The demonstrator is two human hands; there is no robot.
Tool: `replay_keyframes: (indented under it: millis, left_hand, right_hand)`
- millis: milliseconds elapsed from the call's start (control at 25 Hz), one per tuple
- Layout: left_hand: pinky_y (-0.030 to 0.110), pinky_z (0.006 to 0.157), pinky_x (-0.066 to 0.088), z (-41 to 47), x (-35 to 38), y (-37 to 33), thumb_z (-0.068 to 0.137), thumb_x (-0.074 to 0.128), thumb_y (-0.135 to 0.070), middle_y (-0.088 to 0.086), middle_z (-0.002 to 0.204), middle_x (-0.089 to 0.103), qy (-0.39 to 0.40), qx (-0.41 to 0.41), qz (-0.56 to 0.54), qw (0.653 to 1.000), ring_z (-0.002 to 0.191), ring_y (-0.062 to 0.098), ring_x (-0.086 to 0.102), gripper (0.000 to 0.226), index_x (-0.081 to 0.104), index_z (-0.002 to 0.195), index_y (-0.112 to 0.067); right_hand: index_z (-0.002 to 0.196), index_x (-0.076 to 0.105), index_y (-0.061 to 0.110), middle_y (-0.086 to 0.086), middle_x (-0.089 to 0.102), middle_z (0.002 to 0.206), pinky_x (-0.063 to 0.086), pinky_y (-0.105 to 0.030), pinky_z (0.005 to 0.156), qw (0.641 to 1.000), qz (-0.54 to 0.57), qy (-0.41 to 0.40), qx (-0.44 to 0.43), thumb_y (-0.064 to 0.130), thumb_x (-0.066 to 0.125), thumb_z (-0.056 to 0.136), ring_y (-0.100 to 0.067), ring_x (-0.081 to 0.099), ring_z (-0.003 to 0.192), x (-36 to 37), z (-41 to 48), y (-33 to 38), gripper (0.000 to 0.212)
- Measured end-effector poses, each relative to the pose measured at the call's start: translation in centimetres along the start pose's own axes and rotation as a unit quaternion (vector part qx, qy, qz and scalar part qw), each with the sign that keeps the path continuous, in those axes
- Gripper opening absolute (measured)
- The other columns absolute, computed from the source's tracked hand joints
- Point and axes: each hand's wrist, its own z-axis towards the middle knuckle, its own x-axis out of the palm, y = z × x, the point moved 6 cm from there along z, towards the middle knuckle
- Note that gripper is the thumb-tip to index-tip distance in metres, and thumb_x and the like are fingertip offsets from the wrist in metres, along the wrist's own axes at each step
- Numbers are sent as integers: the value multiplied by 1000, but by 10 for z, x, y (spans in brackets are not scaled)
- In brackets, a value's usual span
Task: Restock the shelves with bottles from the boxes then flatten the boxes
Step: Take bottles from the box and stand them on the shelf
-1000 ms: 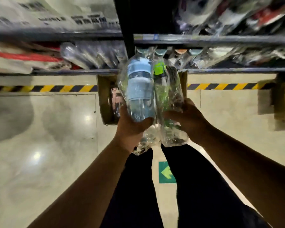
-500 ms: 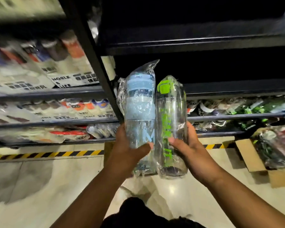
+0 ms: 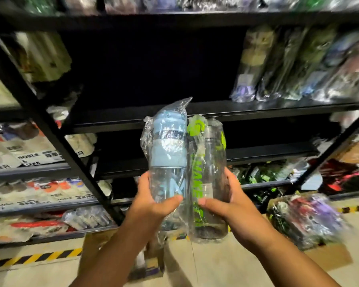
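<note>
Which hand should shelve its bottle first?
Probably left. The left hand holds the blue bottle, whose top reaches the bare shelf edge; the right hand holds the green bottle lower.

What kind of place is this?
Probably a stockroom or warehouse: black metal shelves packed with bagged bottles, an open cardboard box of stock on the floor, and hazard tape striped along the floor.

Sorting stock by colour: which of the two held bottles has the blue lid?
The blue bottle in the left hand: pale blue cap and sleeve. The green bottle in the right hand has a green cap and green lettering.
</note>
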Motion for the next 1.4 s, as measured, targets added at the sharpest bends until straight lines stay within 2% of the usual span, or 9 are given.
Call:
replay_keyframes:
  millis: [120,360,520,640,920,1040,1160,1320,1400]
  left_hand:
    - [26,83,57,18,33,-29,71,84,-16,-5,117,68,26,15,1,1000,99,6,70,81,39,136,-35]
    - [12,75,41,107,68,-85,83,80,-25,-30,112,52,25,71,58,995,96,-10,57,74,28,130,-47]
    - [23,85,47,175,76,-105,82,80,-28,-24,117,56,22,82,53,995,105,-3,59,78,30,140,-42]
    - [27,85,49,221,78,-116,82,80,-26,-17,120,60,21,77,54,995,104,1,62,79,31,143,-38]
    - [29,83,53,287,72,-114,85,78,-21,-11,117,62,14,39,43,998,102,7,65,67,35,134,-37]
    - [29,86,51,306,71,-107,85,79,-20,-12,117,60,-7,36,35,999,102,5,62,72,32,138,-35]
    - [31,86,53,321,71,-101,83,80,-16,-9,117,59,-28,28,30,999,99,5,62,73,34,138,-30]
    - [20,72,55,330,70,-97,83,80,-8,-3,110,63,-55,46,19,997,84,-2,66,57,42,119,-31]
    - [26,77,58,331,70,-97,78,82,-17,3,111,66,-63,54,9,997,93,9,69,60,44,124,-22]
  right_hand:
    - [138,40,36,10,71,117,55,-39,92,999,-22,-38,-28,1,82,74,-14,69,106,-38,15,29,85]
    - [141,31,44,15,60,129,49,-44,102,986,-104,-107,-74,37,93,55,-10,62,116,-95,92,94,106]
    - [150,22,36,19,47,134,40,-28,105,972,-157,-137,-106,23,90,67,-7,50,123,-116,156,129,108]
    - [153,19,30,25,39,129,34,-12,92,966,-168,-153,-124,17,86,73,0,37,121,-122,204,148,106]
    - [155,16,23,5,25,159,27,-20,101,953,-204,-185,-124,17,84,77,-13,26,144,-136,286,142,103]
    - [153,21,17,-3,36,153,31,-26,106,944,-224,-207,-128,25,87,72,-20,35,140,-140,317,141,105]
    - [126,37,17,-12,54,127,44,-39,98,931,-241,-241,-132,45,88,60,-30,52,118,-141,338,130,88]
    - [100,32,18,-15,53,112,40,-32,86,926,-224,-259,-158,29,88,70,-30,54,104,-137,359,119,65]
    - [101,33,17,-13,53,113,37,-27,86,923,-212,-268,-175,24,87,73,-27,53,102,-135,363,115,62]
